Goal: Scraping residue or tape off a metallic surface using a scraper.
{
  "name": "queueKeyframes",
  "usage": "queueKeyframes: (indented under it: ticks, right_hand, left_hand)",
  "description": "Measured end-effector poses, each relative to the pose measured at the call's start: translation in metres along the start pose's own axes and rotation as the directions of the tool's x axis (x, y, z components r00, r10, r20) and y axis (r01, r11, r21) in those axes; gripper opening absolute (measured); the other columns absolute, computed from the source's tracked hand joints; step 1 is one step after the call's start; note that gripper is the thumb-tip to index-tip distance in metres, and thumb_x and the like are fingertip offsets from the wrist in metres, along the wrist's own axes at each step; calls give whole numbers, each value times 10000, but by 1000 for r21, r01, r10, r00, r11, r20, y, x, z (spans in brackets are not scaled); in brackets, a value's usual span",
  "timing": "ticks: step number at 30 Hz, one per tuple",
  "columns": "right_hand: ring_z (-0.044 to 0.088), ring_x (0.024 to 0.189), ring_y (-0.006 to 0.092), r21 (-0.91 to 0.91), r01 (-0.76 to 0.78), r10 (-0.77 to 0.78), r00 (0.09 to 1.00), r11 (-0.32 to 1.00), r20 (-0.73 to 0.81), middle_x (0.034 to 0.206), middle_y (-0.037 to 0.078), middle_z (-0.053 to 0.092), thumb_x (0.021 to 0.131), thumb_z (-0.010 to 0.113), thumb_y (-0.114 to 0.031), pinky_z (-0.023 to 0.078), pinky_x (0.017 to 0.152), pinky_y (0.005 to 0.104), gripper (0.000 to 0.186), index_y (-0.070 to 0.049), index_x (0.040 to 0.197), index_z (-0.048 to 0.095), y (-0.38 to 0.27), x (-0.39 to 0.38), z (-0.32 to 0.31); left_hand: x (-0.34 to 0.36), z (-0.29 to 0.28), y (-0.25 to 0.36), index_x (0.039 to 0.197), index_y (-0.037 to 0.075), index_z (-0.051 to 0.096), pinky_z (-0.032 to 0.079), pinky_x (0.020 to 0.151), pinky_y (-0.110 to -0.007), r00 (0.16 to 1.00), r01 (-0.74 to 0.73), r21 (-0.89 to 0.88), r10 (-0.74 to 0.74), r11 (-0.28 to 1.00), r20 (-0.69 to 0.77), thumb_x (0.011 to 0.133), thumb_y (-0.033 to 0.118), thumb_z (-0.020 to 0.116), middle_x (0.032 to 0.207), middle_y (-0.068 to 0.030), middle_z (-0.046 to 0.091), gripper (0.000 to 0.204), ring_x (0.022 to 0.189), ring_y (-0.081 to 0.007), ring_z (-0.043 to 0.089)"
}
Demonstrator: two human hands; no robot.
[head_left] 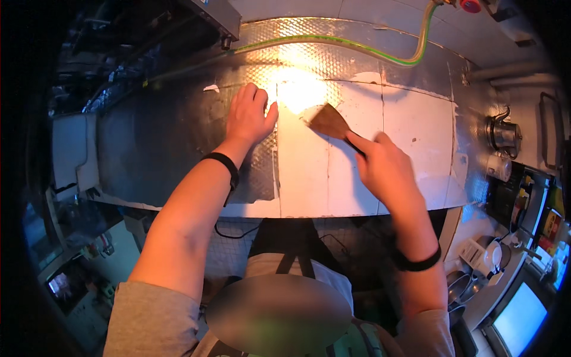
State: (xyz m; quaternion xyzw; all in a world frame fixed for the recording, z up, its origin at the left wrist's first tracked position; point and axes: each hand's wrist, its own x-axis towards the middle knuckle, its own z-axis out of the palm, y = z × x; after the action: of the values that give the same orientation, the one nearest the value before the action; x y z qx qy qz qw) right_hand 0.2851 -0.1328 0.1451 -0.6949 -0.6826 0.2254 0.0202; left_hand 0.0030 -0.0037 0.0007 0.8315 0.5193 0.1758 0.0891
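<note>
My right hand [386,169] grips a scraper [328,121] by its dark handle. The scraper's wide, brownish blade slants to the upper left, its front edge near a bright glare on the white tiles [354,184]. My left hand [251,116] lies on the embossed silver foil [172,152] by its ragged border with the tiles. Its fingers are a little bent, thumb set apart, and I see nothing held in it. Foil covers the left side and the back strip, while tiles with dark joints show on the right.
A green-striped clear hose [333,40] runs along the back. A metal appliance [211,18] overhangs the back left. Metal kettle [504,135] at the far right edge; below it, pans [467,285] and a lit screen [519,313]. The counter's front edge [333,216] crosses before me.
</note>
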Motion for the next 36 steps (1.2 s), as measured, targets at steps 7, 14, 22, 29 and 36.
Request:
queueKeyframes:
  ticks: [7, 14, 22, 29, 36]
  right_hand:
    - [678, 864, 392, 64, -109, 116, 988, 992, -102, 926, 190, 650, 909, 713, -125, 559, 781, 495, 408, -197, 1309, 753, 53, -20, -40]
    - [694, 808, 388, 4, -108, 107, 980, 994, -168, 910, 162, 660, 897, 734, -167, 576, 723, 485, 404, -189, 1300, 753, 35, 2, 0]
    - [720, 739, 385, -124, -118, 89, 971, 985, -222, 943, 159, 670, 913, 723, -194, 600, 661, 481, 415, -186, 1328, 724, 28, 2, 23]
    - [715, 678, 389, -174, -105, 77, 984, 979, -163, 957, 190, 675, 937, 703, -194, 598, 627, 479, 462, -136, 1394, 665, 16, -9, 40]
    - [719, 681, 384, -183, -132, 119, 990, 974, -82, 938, 197, 667, 944, 685, -177, 598, 630, 476, 450, -113, 1389, 664, -8, -20, 33]
  left_hand:
    - [0, -4, -1, 914, 58, 580, 469, 915, -477, 1000, -7, 15, 8, 1000, -13, 924, 276, 694, 1008, -142, 537, 247, 1024, -362, 552]
    - [-1, -1, -2, 928, 52, 595, 474, 911, -489, 999, -26, -1, 25, 1000, -28, 922, 276, 697, 1019, -151, 550, 246, 1024, -369, 561]
    - [0, -2, -1, 899, 63, 595, 475, 930, -470, 1000, -22, 19, 22, 1000, -18, 915, 289, 688, 1026, -135, 555, 244, 1038, -339, 558]
    - [-4, 0, 0, 947, 53, 594, 468, 921, -483, 1000, -8, 1, 8, 1000, 5, 925, 282, 688, 1039, -155, 544, 248, 1036, -370, 556]
    - [3, -3, -2, 951, 54, 598, 468, 926, -483, 1000, 0, 11, 0, 1000, 2, 924, 288, 689, 1050, -158, 551, 253, 1051, -372, 558]
